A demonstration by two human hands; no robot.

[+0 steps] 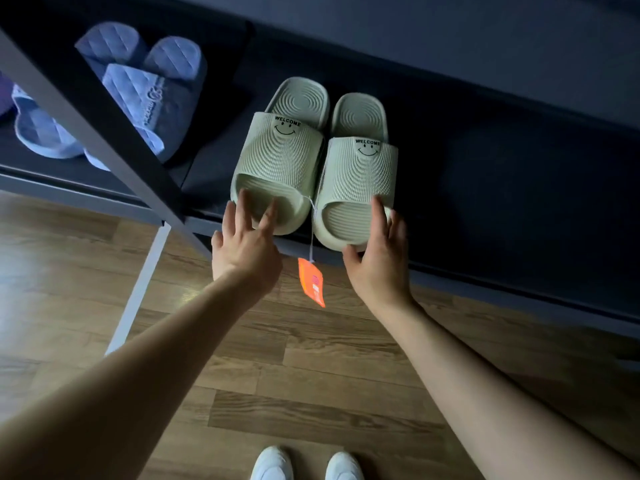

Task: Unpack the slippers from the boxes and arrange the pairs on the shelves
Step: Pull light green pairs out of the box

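The wooden floor (242,375) runs pale and glossy up to a low, dark shelf (502,209), and the room around it is dim. Left of the green slippers (280,157), a grey frame bar (104,133) of the rack slants across and cuts in front of a lilac quilted pair (149,95) (one of them is half hidden behind it). Straight below the green slippers, at the near edge, the toes of two white shoes (273,462) stand on the boards. An orange tag (311,285) hangs on a thin string from between the green slippers, dangling past the shelf's front edge. The green slippers sit side by side on the shelf, toes at its front edge, each ribbed strap printed with WELCOME and a smiling face. The left hand (246,247), fingers spread wide, touches the left slipper's toe. The right hand (377,261) lays straight fingers along the right slipper's outer edge, thumb against its toe.
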